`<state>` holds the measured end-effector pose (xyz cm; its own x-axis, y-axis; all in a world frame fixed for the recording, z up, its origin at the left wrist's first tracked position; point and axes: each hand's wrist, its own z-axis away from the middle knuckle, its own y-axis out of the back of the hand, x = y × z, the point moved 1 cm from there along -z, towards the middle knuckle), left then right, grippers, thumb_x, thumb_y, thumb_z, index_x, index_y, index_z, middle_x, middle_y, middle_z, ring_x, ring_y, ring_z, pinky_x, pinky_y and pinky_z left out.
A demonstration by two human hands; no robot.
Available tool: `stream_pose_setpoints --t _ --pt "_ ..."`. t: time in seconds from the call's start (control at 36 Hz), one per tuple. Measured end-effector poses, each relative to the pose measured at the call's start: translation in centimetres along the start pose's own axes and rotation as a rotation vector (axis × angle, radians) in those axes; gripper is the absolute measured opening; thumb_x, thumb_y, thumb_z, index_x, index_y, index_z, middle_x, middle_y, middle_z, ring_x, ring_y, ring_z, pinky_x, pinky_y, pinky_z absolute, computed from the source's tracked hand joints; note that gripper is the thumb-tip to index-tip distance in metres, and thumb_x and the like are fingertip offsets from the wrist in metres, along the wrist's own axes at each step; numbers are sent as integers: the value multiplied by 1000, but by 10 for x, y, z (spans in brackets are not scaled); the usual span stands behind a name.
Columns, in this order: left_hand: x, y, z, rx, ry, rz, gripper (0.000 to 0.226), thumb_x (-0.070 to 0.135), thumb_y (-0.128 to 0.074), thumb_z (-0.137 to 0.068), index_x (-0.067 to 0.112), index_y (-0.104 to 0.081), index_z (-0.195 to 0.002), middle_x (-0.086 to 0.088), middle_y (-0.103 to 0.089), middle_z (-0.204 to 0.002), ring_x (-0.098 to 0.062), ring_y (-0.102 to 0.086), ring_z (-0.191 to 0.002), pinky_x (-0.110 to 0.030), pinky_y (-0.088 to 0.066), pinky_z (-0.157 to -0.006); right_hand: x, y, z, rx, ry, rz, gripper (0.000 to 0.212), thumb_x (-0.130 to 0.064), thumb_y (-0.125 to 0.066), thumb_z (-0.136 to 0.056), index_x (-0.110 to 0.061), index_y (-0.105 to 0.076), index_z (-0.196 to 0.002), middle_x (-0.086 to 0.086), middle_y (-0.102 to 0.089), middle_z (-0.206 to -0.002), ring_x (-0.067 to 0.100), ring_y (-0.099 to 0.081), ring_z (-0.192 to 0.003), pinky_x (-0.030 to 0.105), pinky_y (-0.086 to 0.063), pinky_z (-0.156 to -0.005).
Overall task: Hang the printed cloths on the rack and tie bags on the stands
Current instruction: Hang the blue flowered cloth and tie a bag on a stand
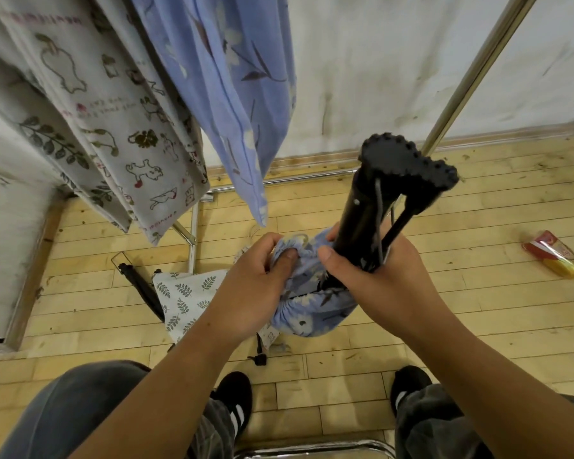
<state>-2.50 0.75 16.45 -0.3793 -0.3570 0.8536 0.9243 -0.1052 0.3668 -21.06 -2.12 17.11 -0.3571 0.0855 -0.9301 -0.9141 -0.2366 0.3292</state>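
A black folded stand [378, 200] points up toward me, its lower end inside a blue flowered drawstring bag [312, 306]. My right hand [375, 279] grips the stand's shaft just above the bag's mouth. The gathered rim of the bag is pinched by my left hand [256, 283], thumb on top. Two printed cloths hang on the steel rack [471, 77]: a grey animal-print cloth [90, 120] at the left and a blue flowered cloth [232, 94] beside it.
On the wooden floor lie a white leaf-print bag [183, 299] and another black stand [140, 286] partly under it. A red and yellow packet [557, 256] lies at the right. My shoes [236, 402] stand below; a chrome bar [312, 450] crosses the bottom edge.
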Motion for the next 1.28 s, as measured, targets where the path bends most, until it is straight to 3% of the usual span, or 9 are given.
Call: stream_pose_setpoints --t 0.17,0.28,0.44,0.58,0.75,0.97,1.08,1.19,1.28 --pt "-4 2 -3 20 -7 -37 16 39 -48 -108 36 -63 -104 12 -74 -94 -8 -72 -85 -46 -58 -83 -5 1 1 -31 -5 -124 11 -37 -75 -89 -31 -70 -97 -10 -74 -95 0 -70 -97 19 -55 -77" --pt "-7 0 -3 -6 6 -85 17 43 -45 -108 39 -61 -103 11 -72 -91 -8 -70 -82 -40 -55 -77 -5 -1 0 10 -5 -190 25 -38 -77 -84 -24 -71 -103 -14 -75 -93 -2 -71 -94 13 -55 -76" --pt "-4 -4 -1 -89 68 -13 19 44 -46 -109 39 -64 -111 11 -76 -102 -11 -74 -93 -54 -57 -93 1 0 -1 44 59 -163 21 -25 -84 -81 -19 -71 -95 -12 -74 -88 1 -72 -87 14 -56 -70" --pt "1 -4 2 -134 109 152 24 40 -46 -109 33 -67 -118 8 -78 -110 -14 -74 -103 -52 -54 -101 10 0 -5 78 89 -127 45 -30 -86 -74 -10 -67 -110 -20 -73 -94 -2 -71 -92 12 -55 -73" --pt "3 -4 2 -108 126 388 25 31 -50 -106 24 -69 -120 -3 -78 -114 -26 -75 -107 -55 -53 -104 22 -1 -7 9 66 21 35 -25 -86 -80 -23 -72 -112 -12 -75 -105 3 -70 -101 32 -61 -88" --pt "-3 -1 -3 -48 122 486 22 30 -52 -107 28 -73 -116 -7 -76 -119 -31 -73 -110 -57 -51 -105 20 -4 -6 -52 -5 209 60 -57 -80 -68 -31 -69 -121 -9 -70 -116 5 -65 -106 32 -58 -91" --pt "-8 1 -7 -20 138 449 44 52 -62 -96 30 -63 -134 -2 -73 -127 -29 -71 -116 -57 -49 -107 10 0 -6 -136 22 -42 36 -27 -88 -79 -41 -70 -107 -16 -75 -100 2 -72 -95 23 -58 -80" --pt "-9 1 -6 -6 151 420 28 43 -53 -105 30 -68 -125 -4 -76 -120 -30 -73 -111 -59 -51 -104 2 1 -3 -281 60 -170 42 -11 -82 -86 -32 -67 -120 -13 -77 -108 4 -73 -101 18 -58 -82" --pt "-7 0 -6 -14 151 428 26 35 -49 -109 26 -69 -123 -7 -77 -117 -32 -74 -109 -60 -52 -102 2 0 -3 -300 103 -70 48 -13 -84 -84 -40 -61 -117 -19 -73 -112 -2 -70 -104 13 -55 -84"
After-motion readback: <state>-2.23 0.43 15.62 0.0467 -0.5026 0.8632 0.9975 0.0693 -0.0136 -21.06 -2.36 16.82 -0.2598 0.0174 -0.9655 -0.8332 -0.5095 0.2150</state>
